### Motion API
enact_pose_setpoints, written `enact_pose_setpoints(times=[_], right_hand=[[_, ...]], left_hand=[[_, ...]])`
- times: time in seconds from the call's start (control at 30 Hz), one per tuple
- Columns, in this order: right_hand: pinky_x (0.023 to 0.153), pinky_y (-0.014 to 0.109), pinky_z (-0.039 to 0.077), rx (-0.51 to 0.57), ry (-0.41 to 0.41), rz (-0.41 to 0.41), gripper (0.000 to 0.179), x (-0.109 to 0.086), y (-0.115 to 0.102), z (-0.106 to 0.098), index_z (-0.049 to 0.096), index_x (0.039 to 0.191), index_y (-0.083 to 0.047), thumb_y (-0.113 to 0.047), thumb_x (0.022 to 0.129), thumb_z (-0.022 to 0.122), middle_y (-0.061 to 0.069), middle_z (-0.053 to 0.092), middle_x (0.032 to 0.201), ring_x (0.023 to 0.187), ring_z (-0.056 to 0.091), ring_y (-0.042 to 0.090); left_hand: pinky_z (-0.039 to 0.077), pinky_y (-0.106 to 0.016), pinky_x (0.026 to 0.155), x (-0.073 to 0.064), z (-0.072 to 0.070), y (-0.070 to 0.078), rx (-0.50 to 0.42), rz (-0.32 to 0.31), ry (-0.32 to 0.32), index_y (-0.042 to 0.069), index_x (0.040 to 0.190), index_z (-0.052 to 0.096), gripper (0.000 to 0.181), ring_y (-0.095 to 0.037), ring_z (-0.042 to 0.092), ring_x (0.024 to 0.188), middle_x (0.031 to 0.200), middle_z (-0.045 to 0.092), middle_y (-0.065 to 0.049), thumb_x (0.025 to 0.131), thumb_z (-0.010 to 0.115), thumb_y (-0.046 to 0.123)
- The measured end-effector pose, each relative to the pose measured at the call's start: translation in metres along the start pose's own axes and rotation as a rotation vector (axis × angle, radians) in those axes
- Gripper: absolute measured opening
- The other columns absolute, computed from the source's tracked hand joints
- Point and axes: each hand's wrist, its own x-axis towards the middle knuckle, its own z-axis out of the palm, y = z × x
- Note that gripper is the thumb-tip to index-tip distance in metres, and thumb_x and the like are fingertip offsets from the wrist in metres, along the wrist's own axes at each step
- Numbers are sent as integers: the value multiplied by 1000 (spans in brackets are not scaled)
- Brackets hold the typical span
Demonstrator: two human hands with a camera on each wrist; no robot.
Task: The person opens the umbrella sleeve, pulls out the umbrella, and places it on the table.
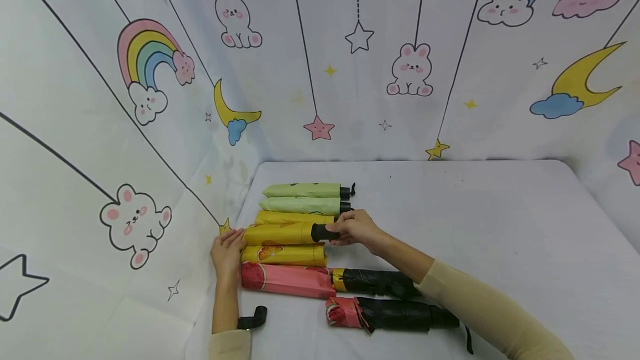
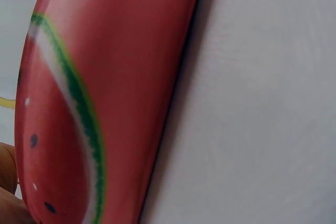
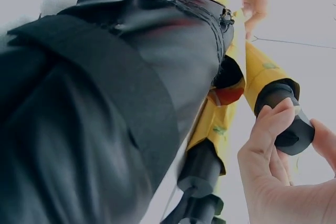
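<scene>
A folded yellow umbrella (image 1: 280,234) lies crosswise between both hands in the head view. My right hand (image 1: 359,229) pinches its black handle (image 3: 286,116), thumb on one side and fingers on the other. At the opposite end, my left hand (image 1: 228,251) holds the tip with its fingers. Close behind is another yellow umbrella (image 1: 295,218); in front lies a yellow one with an orange-slice print (image 1: 285,255). A pink watermelon umbrella (image 1: 300,280) fills much of the left wrist view, partly hiding the left fingers.
Two light green umbrellas (image 1: 302,190) lie at the back of the row. Toward the front are a black umbrella with a yellow edge (image 1: 375,282), under the right forearm, and a black one with a watermelon-print end (image 1: 395,314). A printed cloth wall (image 1: 280,126) borders the white table (image 1: 475,226).
</scene>
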Motion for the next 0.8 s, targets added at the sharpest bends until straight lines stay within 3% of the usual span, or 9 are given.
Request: enact_pose_setpoints(times=[0.27,0.8], right_hand=[[84,47,63,-7,1,-4,30,-3,-3,-3,71,91,-1,-28,88,85,20,73,113,86,78,33],[91,55,59,-25,15,-3,30,-8,-5,-11,69,90,-1,-27,89,84,20,75,105,84,79,31]], left_hand=[[55,-15,89,0,-1,1,0,-15,-9,-8,148,40,54,-33,60,132,143,59,-26,98,60,-10],[54,-14,89,2,0,0,0,-27,-4,-6,149,41,56,-28,63,130,144,59,-25,97,62,-10]])
